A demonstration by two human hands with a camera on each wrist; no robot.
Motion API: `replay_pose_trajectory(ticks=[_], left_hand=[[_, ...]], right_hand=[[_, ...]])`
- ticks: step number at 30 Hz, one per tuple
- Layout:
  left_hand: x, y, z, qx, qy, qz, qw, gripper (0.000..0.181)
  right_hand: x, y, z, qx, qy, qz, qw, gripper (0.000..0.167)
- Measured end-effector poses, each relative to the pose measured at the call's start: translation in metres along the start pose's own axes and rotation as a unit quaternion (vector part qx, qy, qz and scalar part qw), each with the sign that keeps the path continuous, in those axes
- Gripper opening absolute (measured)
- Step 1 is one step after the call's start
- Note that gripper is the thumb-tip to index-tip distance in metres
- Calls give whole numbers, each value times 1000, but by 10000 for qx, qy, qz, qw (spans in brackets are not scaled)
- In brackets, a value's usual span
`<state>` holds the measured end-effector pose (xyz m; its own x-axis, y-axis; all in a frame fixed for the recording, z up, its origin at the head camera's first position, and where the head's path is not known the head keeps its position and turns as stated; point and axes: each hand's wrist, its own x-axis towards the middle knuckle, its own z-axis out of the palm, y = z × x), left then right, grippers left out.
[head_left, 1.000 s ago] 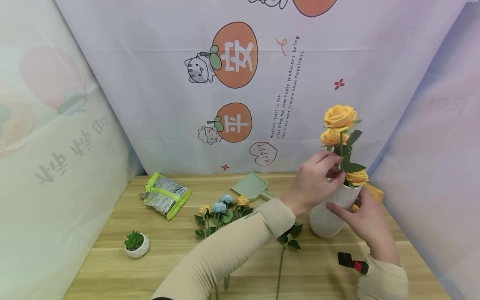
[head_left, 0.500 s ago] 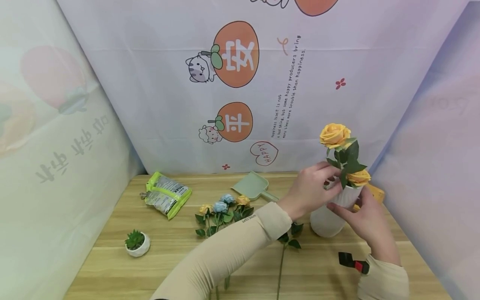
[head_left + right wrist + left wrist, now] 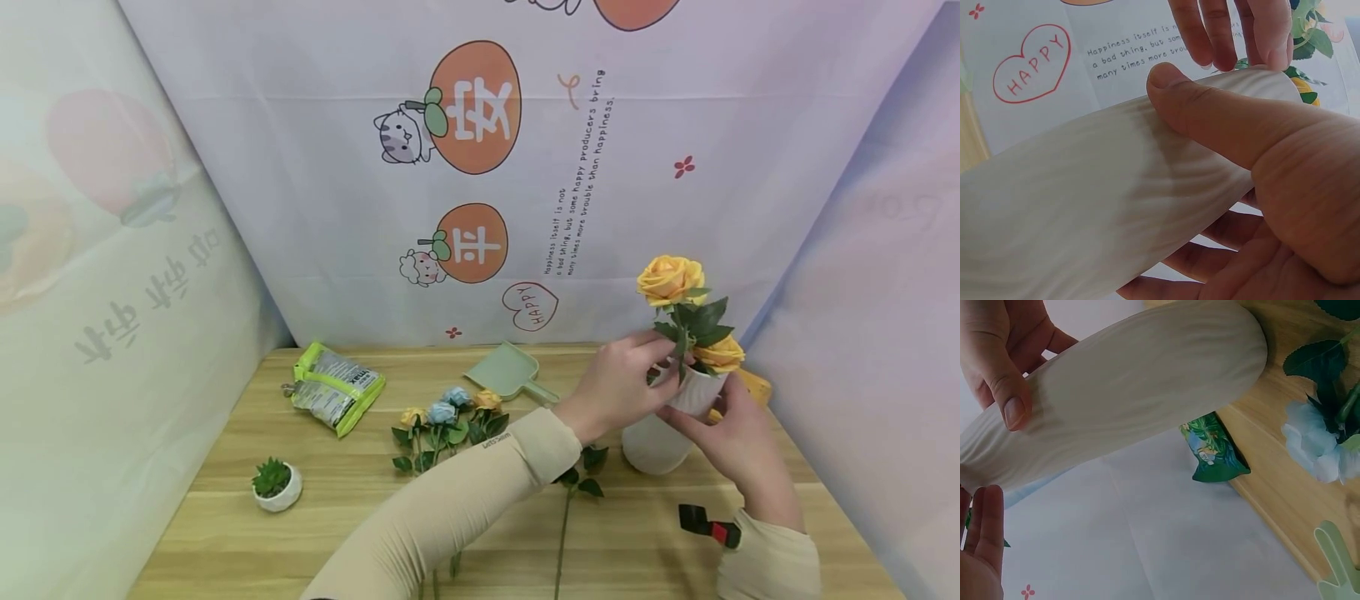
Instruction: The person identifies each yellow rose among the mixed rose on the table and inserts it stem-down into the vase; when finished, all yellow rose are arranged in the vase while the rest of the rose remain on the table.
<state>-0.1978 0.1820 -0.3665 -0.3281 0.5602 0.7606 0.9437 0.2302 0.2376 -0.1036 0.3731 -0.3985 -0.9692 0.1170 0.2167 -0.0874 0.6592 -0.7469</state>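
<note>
In the head view a white ribbed vase (image 3: pixel 656 446) stands at the right of the table, tilted slightly. My right hand (image 3: pixel 738 433) grips it near the top, its thumb across the side in the right wrist view. My left hand (image 3: pixel 622 379) is at the vase's mouth and pinches the leafy stem of a tall yellow rose (image 3: pixel 671 281); its fingertips are partly hidden by leaves. Lower beside it, a second yellow rose (image 3: pixel 722 355) rests at the rim. The stems inside the vase are hidden. The left wrist view shows the vase (image 3: pixel 1147 387) between both hands.
Loose yellow and blue roses (image 3: pixel 442 412) lie mid-table, partly under my left sleeve. Behind them is a pale green dustpan (image 3: pixel 504 372). A green-grey packet (image 3: pixel 336 390) and a potted succulent (image 3: pixel 277 485) are at the left. A green patterned packet (image 3: pixel 1213 450) shows near the vase.
The tall yellow rose has come down towards the vase's mouth and its leaves have turned. My left hand has dropped slightly with it. My right hand stays on the vase.
</note>
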Motion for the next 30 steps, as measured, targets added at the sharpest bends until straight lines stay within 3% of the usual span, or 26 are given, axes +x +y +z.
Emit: replay_pose_trajectory(ticks=[8,13,18,24,30], left_hand=[[-3,-2,3,350,-129,-14,9993,18],[-7,-1,0,34,-379,-269,9989,19],[-16,-4,-2,-463,-336,-353,9977,13],[-33,-11,-8,-749,-477,-662,9938,15],[-61,-19,-22,-1167,-729,-900,9864,21]], right_hand=[[0,2,0,11,-18,-10,10000,90],[0,1,1,162,-31,-33,9999,94],[-1,0,1,142,-8,61,9999,90],[-1,-1,2,127,-24,148,9998,90],[1,-2,1,86,-58,276,9996,94]])
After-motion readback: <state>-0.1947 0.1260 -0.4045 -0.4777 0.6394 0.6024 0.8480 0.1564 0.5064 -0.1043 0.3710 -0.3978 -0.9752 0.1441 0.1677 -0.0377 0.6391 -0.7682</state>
